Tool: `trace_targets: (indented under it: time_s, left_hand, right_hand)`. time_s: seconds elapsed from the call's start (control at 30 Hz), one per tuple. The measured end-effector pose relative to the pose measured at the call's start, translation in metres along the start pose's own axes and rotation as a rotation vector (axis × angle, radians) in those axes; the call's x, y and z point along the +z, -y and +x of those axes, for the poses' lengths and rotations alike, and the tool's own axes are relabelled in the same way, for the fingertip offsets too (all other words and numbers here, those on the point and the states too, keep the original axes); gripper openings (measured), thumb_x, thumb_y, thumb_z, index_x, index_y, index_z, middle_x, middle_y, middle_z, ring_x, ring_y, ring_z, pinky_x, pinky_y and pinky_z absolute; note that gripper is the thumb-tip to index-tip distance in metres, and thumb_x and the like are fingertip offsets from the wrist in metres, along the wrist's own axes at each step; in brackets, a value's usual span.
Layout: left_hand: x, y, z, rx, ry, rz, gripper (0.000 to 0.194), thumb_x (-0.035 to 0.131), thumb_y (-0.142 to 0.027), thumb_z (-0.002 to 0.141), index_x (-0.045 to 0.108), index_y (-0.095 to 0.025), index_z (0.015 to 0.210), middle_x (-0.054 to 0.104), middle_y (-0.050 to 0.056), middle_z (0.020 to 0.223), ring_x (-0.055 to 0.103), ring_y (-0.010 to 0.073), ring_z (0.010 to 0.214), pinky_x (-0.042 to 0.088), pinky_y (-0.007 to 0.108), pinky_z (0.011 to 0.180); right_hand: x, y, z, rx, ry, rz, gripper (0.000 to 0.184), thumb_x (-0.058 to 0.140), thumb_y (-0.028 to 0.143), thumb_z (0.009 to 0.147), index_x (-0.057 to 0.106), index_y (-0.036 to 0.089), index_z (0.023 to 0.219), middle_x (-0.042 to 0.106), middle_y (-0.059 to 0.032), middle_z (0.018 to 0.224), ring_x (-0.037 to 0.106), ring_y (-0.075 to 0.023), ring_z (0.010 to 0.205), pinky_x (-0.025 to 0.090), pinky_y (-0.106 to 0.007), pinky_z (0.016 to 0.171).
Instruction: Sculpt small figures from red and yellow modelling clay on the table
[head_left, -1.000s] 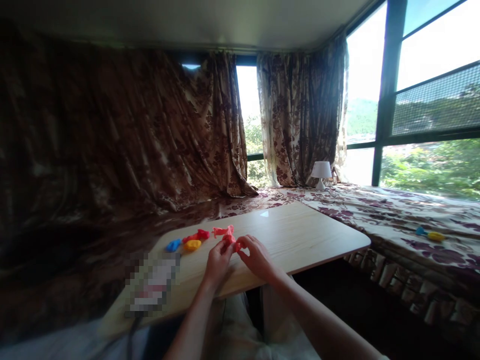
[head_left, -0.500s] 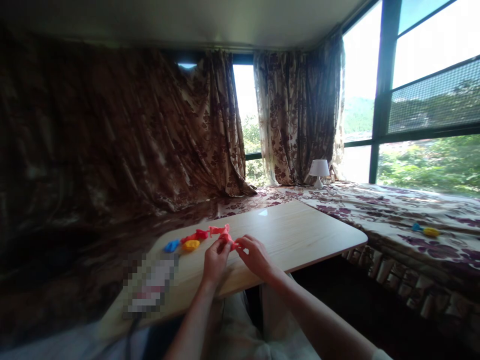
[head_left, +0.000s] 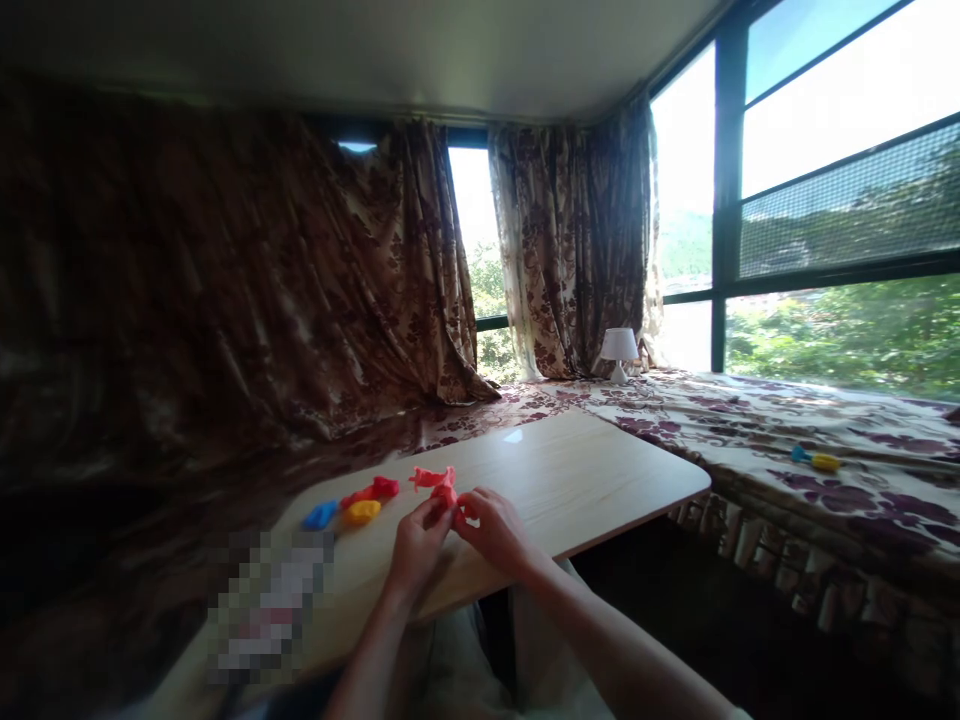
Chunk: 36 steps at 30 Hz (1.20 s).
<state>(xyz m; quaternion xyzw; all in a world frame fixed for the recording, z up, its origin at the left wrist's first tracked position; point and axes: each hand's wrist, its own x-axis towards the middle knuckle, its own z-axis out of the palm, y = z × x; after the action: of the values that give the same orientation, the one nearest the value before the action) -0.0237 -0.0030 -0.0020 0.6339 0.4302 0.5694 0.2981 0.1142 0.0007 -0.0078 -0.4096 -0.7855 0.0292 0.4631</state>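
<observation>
Your left hand (head_left: 418, 540) and right hand (head_left: 491, 528) are pinching a crumpled coral-red piece (head_left: 444, 487) (material unclear) over the pale table (head_left: 592, 470); a blue lump (head_left: 320, 515), yellow lump (head_left: 361, 513) and red lump (head_left: 376, 489) are lying close together, left of the piece.

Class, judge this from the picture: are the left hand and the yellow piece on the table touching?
Apart: the head view plainly shows bare tabletop between the left hand and the yellow piece, which lies farther left.

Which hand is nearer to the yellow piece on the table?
Left. The left hand is to the right of the yellow piece, apart from it; the right hand is farther right, beyond the left.
</observation>
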Motion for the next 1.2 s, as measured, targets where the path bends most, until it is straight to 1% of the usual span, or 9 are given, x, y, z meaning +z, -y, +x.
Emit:
trace_targets:
  time_s: [0.2, 0.37, 0.47, 0.6, 0.67, 0.8, 0.93, 1.03, 1.2]
  left_hand:
    - [-0.001, 0.002, 0.001, 0.022, -0.089, 0.07, 0.027, 0.06, -0.035, 0.07, 0.065, -0.013, 0.084, 0.07, 0.005, 0.078, 0.064, 0.0199, 0.076, 0.05, 0.029, 0.071]
    - [0.0, 0.002, 0.001, 0.023, -0.043, 0.046, 0.024, 0.06, -0.034, 0.068, 0.065, -0.014, 0.081, 0.07, 0.004, 0.077, 0.064, 0.0202, 0.076, 0.05, 0.029, 0.071]
    - [0.001, 0.002, 0.001, 0.036, -0.044, 0.078, 0.023, 0.06, -0.033, 0.068, 0.066, -0.014, 0.08, 0.07, 0.005, 0.077, 0.064, 0.0198, 0.075, 0.049, 0.029, 0.071]
    - [0.002, 0.004, 0.0, 0.116, -0.099, 0.264, 0.021, 0.058, -0.031, 0.071, 0.067, -0.017, 0.083, 0.069, 0.004, 0.077, 0.061, 0.0189, 0.073, 0.046, 0.03, 0.072]
    - [0.003, 0.004, -0.001, 0.172, -0.105, 0.378, 0.018, 0.058, -0.029, 0.071, 0.067, -0.019, 0.083, 0.067, 0.004, 0.077, 0.059, 0.0187, 0.072, 0.044, 0.03, 0.072]
    - [0.005, 0.004, -0.003, 0.249, -0.055, 0.491, 0.015, 0.059, -0.02, 0.067, 0.068, -0.021, 0.079, 0.065, 0.003, 0.077, 0.056, 0.0186, 0.076, 0.041, 0.029, 0.072]
    - [0.006, 0.007, -0.002, 0.219, -0.013, 0.415, 0.021, 0.055, -0.019, 0.069, 0.068, -0.021, 0.085, 0.067, 0.004, 0.083, 0.057, 0.019, 0.081, 0.042, 0.03, 0.076]
    - [0.004, 0.008, 0.0, 0.166, -0.052, 0.342, 0.022, 0.051, -0.021, 0.072, 0.069, -0.018, 0.084, 0.068, 0.006, 0.084, 0.059, 0.019, 0.08, 0.043, 0.03, 0.075]
    - [0.003, 0.007, 0.0, 0.148, -0.119, 0.304, 0.018, 0.056, -0.029, 0.072, 0.068, -0.018, 0.079, 0.066, 0.003, 0.075, 0.059, 0.0176, 0.072, 0.044, 0.028, 0.068]
  right_hand:
    - [0.001, -0.002, 0.003, 0.072, 0.049, 0.024, 0.013, 0.057, 0.027, 0.08, 0.062, 0.018, 0.071, 0.059, -0.0001, 0.068, 0.052, -0.0107, 0.061, 0.035, -0.02, 0.056]
    - [-0.002, -0.001, 0.001, -0.019, 0.074, -0.06, 0.017, 0.054, 0.02, 0.081, 0.062, 0.018, 0.066, 0.058, -0.0016, 0.069, 0.053, -0.0126, 0.065, 0.035, -0.022, 0.06]
    - [-0.001, -0.002, 0.002, 0.022, 0.08, -0.049, 0.019, 0.053, 0.015, 0.079, 0.064, 0.018, 0.065, 0.058, -0.0017, 0.068, 0.053, -0.0128, 0.064, 0.037, -0.023, 0.061]
    - [0.003, -0.008, 0.005, 0.145, 0.067, 0.201, 0.024, 0.051, 0.006, 0.073, 0.068, 0.019, 0.083, 0.063, -0.002, 0.079, 0.057, -0.0121, 0.068, 0.042, -0.021, 0.063]
    - [0.004, -0.011, 0.006, 0.173, 0.051, 0.339, 0.025, 0.051, 0.009, 0.074, 0.068, 0.019, 0.09, 0.064, -0.0025, 0.084, 0.059, -0.0125, 0.071, 0.045, -0.021, 0.066]
    - [0.006, -0.016, 0.006, 0.165, 0.022, 0.429, 0.013, 0.057, 0.019, 0.076, 0.069, 0.018, 0.081, 0.064, -0.0016, 0.079, 0.058, -0.0122, 0.067, 0.046, -0.022, 0.065]
    - [0.007, -0.017, 0.005, 0.187, 0.0, 0.451, 0.012, 0.057, 0.018, 0.076, 0.068, 0.017, 0.078, 0.063, -0.0013, 0.073, 0.058, -0.0125, 0.065, 0.045, -0.022, 0.062]
    - [0.004, -0.014, 0.005, 0.165, -0.022, 0.437, 0.014, 0.055, 0.014, 0.077, 0.068, 0.016, 0.078, 0.064, -0.002, 0.075, 0.058, -0.0132, 0.067, 0.045, -0.023, 0.065]
    - [0.003, -0.007, 0.005, 0.084, -0.003, 0.308, 0.016, 0.05, 0.015, 0.081, 0.065, 0.017, 0.076, 0.065, -0.0011, 0.071, 0.058, -0.0137, 0.067, 0.042, -0.024, 0.066]
